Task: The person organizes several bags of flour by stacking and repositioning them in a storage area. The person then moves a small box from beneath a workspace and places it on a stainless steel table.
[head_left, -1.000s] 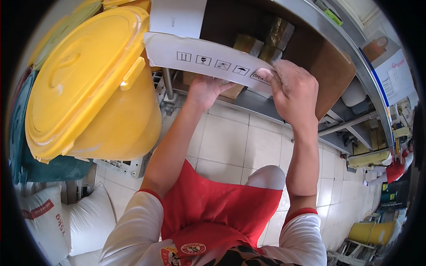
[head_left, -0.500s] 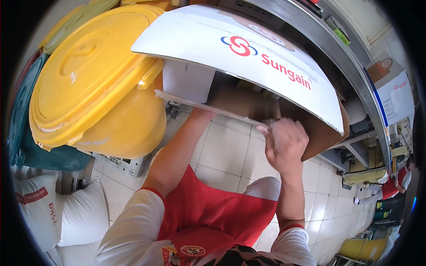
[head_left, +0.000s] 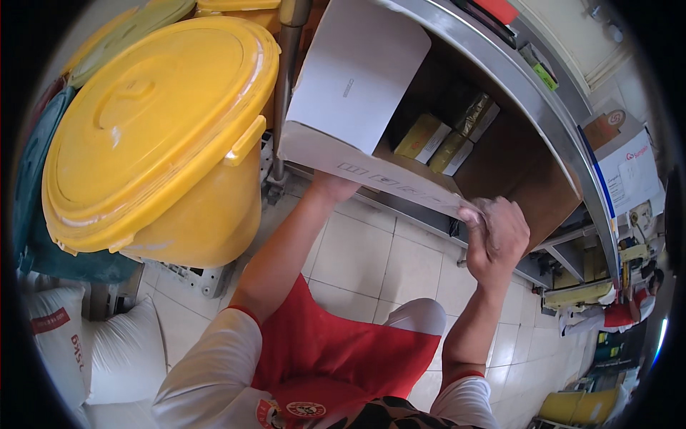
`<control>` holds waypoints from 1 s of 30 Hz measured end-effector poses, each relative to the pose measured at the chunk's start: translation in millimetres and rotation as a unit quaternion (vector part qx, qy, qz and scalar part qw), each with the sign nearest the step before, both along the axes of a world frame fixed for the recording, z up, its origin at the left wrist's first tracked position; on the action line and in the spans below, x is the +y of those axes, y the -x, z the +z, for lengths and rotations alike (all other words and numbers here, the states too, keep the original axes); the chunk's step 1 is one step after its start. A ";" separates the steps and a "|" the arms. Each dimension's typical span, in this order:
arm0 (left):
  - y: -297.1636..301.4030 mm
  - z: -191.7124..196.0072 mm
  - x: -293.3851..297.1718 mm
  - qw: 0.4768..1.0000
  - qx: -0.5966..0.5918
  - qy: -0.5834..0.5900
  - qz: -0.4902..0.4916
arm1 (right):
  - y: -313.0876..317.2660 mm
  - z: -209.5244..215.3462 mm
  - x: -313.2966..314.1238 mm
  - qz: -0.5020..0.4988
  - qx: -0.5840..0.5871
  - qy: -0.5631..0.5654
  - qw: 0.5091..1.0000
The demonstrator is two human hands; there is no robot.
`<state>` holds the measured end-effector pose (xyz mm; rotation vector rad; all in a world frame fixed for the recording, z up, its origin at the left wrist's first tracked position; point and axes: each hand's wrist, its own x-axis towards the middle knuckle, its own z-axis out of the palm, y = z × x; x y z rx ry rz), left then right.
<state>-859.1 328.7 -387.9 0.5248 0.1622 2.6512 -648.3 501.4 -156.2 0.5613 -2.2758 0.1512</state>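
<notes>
An open cardboard box (head_left: 529, 193) lies in front of me, its mouth toward me, brown inside with white flaps. Three yellow, foil-like packs (head_left: 423, 136) sit deep within it. My right hand (head_left: 498, 236) is closed on the right end of the near flap (head_left: 386, 175), its thumb on the flap's edge. Beneath the left part of that flap is my left hand (head_left: 334, 187); its fingers are hidden behind the cardboard. A white side flap (head_left: 357, 79) stands out at the box's left.
Left of the box stands a large yellow lidded bin (head_left: 207, 207), with a teal bin (head_left: 78, 261) behind it. White sacks (head_left: 128, 350) lie at lower left. A metal counter (head_left: 572, 136) curves along the right. Another person (head_left: 632, 304) is at far right.
The large white flap that covered the box's mouth is out of sight, so the packs inside now show. My right hand has moved right and slightly down along with the near flap.
</notes>
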 end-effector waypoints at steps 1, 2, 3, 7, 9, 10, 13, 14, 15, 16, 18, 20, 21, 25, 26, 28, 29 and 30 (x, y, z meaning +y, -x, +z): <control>0.1 -0.9 0.9 1.000 -0.021 -0.015 0.002 | -3.2 1.9 -1.7 -0.008 -0.006 0.004 1.000; 0.2 -1.7 1.8 0.999 -0.041 -0.031 0.004 | -5.2 3.1 -5.0 0.001 -0.005 -0.005 1.000; 3.0 -1.5 2.6 0.998 -0.046 -0.035 0.006 | -7.3 3.5 -9.3 0.008 -0.004 -0.013 1.000; 1.3 0.2 1.6 0.999 -0.044 -0.027 0.013 | -26.8 15.6 -18.8 0.025 0.034 -0.039 0.998; -2.2 -5.5 -3.8 0.998 -0.051 -0.021 0.019 | -24.9 13.8 -13.9 0.027 0.053 -0.004 0.998; -3.8 -9.1 -10.8 0.998 -0.056 -0.018 0.026 | -23.1 12.0 -12.7 0.033 0.062 0.015 0.997; -14.6 -20.6 -17.7 0.997 -0.071 -0.014 0.036 | -24.9 8.8 -9.8 0.067 0.068 -0.008 0.995; -23.0 -25.2 -17.4 0.996 -0.079 -0.016 0.038 | -27.2 11.5 -9.5 0.066 0.067 -0.012 0.995; -28.9 -28.6 -16.0 0.996 -0.082 -0.017 0.038 | -30.1 16.9 -10.3 0.066 0.066 -0.017 0.996; -37.1 -32.8 -19.3 0.995 -0.087 -0.017 0.041 | -32.6 17.7 -11.9 0.066 0.064 -0.015 0.996; -54.2 -41.7 -19.6 0.995 -0.093 -0.016 0.044 | -32.3 14.0 -14.5 0.098 0.058 -0.027 0.993; -74.8 -52.4 -13.6 0.993 -0.103 -0.026 0.045 | -38.9 14.1 -17.7 0.112 0.052 -0.038 0.992; -87.9 -60.2 -9.9 0.993 -0.108 -0.035 0.044 | -43.1 14.0 -18.7 0.113 0.050 -0.039 0.992; -150.0 -93.6 -7.5 0.988 -0.126 -0.058 0.060 | -66.2 11.7 -21.7 0.119 0.019 -0.036 0.992; -166.0 -101.4 -6.2 0.987 -0.133 -0.063 0.060 | -71.4 7.0 -19.9 0.119 0.008 -0.039 0.992; -191.7 -112.2 -4.1 0.985 -0.152 -0.063 0.051 | -80.7 -4.0 -13.3 0.117 -0.018 -0.043 0.992; -201.1 -115.4 0.0 0.983 -0.170 -0.059 0.040 | -83.3 -10.0 -7.2 0.111 -0.031 -0.046 0.992; -211.4 -118.4 6.2 0.978 -0.197 -0.055 0.023 | -85.4 -16.7 0.5 0.106 -0.043 -0.049 0.992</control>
